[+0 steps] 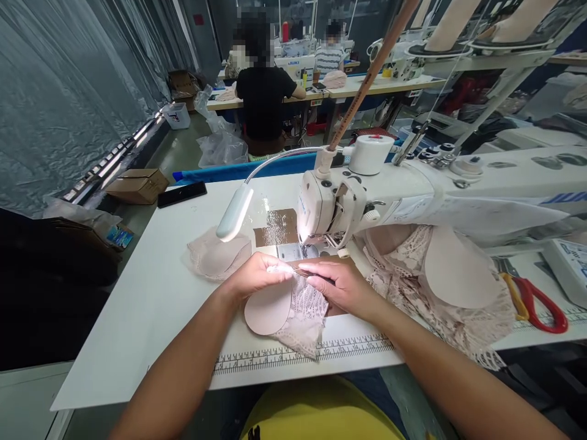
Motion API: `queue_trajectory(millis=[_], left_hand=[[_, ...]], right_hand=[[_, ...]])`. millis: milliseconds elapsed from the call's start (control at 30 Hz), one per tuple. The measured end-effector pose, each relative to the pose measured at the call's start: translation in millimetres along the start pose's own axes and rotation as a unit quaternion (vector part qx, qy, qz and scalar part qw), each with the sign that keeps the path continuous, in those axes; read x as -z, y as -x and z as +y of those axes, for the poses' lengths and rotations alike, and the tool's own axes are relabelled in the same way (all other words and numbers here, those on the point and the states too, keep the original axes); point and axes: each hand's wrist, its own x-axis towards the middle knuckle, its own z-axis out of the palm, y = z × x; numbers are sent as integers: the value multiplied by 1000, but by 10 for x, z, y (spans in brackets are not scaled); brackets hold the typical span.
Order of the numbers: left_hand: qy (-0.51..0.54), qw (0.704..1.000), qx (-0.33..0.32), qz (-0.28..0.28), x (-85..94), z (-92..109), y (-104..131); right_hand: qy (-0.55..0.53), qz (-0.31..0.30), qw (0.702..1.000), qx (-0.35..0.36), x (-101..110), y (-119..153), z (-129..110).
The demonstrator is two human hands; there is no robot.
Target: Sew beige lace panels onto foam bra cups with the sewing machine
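Observation:
My left hand (259,275) pinches the upper edge of a pale pink lace piece (309,311) between thumb and fingers. A smooth beige bra cup (268,310) hangs with the lace below that hand, over the table's front part. My right hand (342,284) is closed around a slim dark tool (323,278), its tip at the lace edge beside my left fingertips; whether it is snips or tweezers I cannot tell. Just behind both hands is the needle area of a white sewing machine (316,208).
Another sheer cup piece (220,253) lies left, under a bendable lamp (236,211). More lace cups (458,269) are heaped right, beside red-and-yellow scissors (541,305). A phone (182,194) rests at the far left corner. A printed ruler (358,348) runs along the front edge. People sit beyond.

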Motion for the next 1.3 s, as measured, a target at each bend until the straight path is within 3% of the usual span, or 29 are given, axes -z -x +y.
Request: queue_trajectory(millis=[300, 500, 800, 933, 1067, 1300], left_hand=[[50, 999, 15, -5, -65, -28, -20], [63, 998, 25, -9, -64, -18, -22], [60, 997, 35, -41, -106, -93, -55], [56, 996, 31, -55, -105, -87, -42], [51, 995, 26, -80, -113, -84, -34], [17, 997, 24, -72, -134, -135, -65]], right_hand=[[-79, -4, 993, -87, -62, -30, -19], [-127, -12, 988, -86, -59, 4, 71], [-146, -11, 986, -82, -125, -9, -52], [-150, 1, 986, -74, -141, -5, 17], [-145, -25, 986, -81, -117, -2, 87], [-143, -31, 985, -87, -145, -6, 54]])
